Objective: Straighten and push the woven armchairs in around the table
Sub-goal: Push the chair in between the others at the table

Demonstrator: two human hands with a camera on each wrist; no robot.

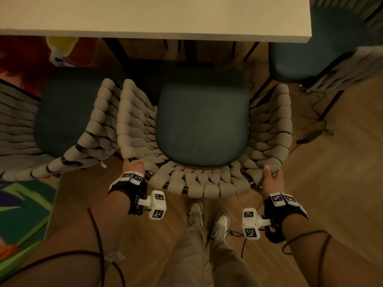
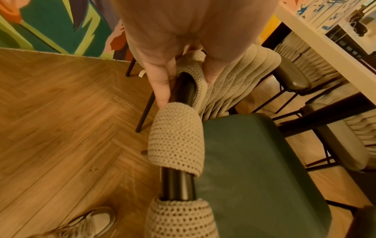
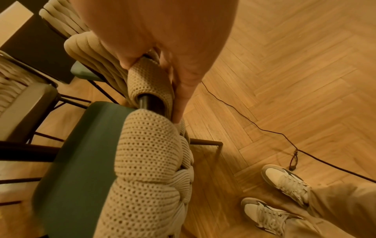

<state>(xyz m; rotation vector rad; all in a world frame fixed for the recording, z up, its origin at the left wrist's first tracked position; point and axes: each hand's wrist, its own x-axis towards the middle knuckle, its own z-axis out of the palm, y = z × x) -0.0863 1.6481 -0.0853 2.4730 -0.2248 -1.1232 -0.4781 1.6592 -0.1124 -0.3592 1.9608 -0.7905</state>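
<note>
Fingers of both hands are wrapped round the chair (image 1: 202,121) back rail, left hand (image 1: 132,165) and right hand (image 1: 271,177) at the two rear corners. Seat's front edge looks just under the table (image 1: 155,32), neighbour chair (image 1: 68,112) touching its left arm. Looks like mid-push; next needs a straight, even shove, probably.

Both arms reach forward and down, bare forearms side by side, a black strap with white marker blocks on each wrist. The left hand (image 1: 133,165) is curled over the back rim of the armchair (image 1: 207,184) at its left corner, fingers (image 2: 162,83) wrapped around the rail. The right hand (image 1: 271,179) grips the rim at the right corner, thumb (image 1: 267,172) up on top, fingers curled under.
</note>
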